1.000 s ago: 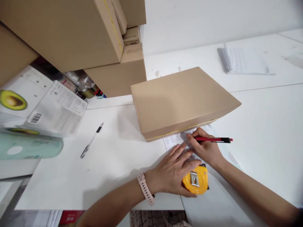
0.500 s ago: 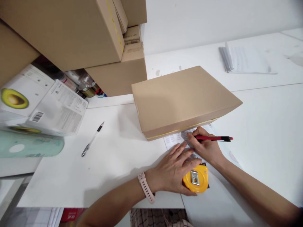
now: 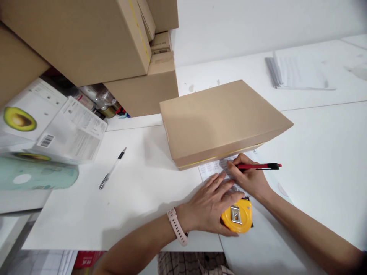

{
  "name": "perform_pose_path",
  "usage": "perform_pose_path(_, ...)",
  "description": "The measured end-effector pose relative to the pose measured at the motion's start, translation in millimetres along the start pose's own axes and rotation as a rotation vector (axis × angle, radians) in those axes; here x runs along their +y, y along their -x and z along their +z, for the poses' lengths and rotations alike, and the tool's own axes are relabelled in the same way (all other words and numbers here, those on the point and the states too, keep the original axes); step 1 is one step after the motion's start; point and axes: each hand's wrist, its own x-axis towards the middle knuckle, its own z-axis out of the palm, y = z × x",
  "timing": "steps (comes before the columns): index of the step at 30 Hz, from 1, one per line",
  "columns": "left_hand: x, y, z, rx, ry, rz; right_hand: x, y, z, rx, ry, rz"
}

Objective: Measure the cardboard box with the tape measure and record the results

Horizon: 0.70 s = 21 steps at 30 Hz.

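My right hand (image 3: 250, 176) grips a red and black pen (image 3: 259, 167) in a writing hold, its tip hidden behind the fingers over a sheet of paper (image 3: 208, 170) with handwriting in columns. My left hand (image 3: 210, 206), with a pink watch strap at its wrist, rests partly on that sheet. Between its thumb and index finger sits a yellow tape measure (image 3: 243, 218) with a metal clip facing up, while the other fingers lie stretched over the paper. A flat brown cardboard box (image 3: 223, 118) lies just beyond both hands and covers the paper's far edge.
To the left lies a clear pen with a black grip (image 3: 113, 168). Large cardboard boxes (image 3: 94, 42) are stacked at the back left, beside a white carton with an avocado picture (image 3: 83, 130) and a mint-green cylindrical item (image 3: 57, 176). A stack of papers (image 3: 301, 72) lies at the far right.
The red and black pen's rear end has shifted very slightly. Both hands, the tape measure and the box stay practically in place.
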Motion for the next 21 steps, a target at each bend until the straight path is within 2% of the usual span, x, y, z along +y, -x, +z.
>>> perform_pose_path(6,0.1,0.1,-0.1,-0.005,-0.028,0.004,-0.1,-0.1,0.1,0.002,-0.024,0.017)
perform_pose_path(12,-1.1,1.7,1.9,-0.004,-0.022,0.004,-1.4,-1.5,0.3,0.059,-0.021,0.024)
perform_pose_path(21,-0.6,1.8,0.2,-0.009,-0.023,0.011,-3.1,-2.7,-0.1,0.03,-0.015,-0.025)
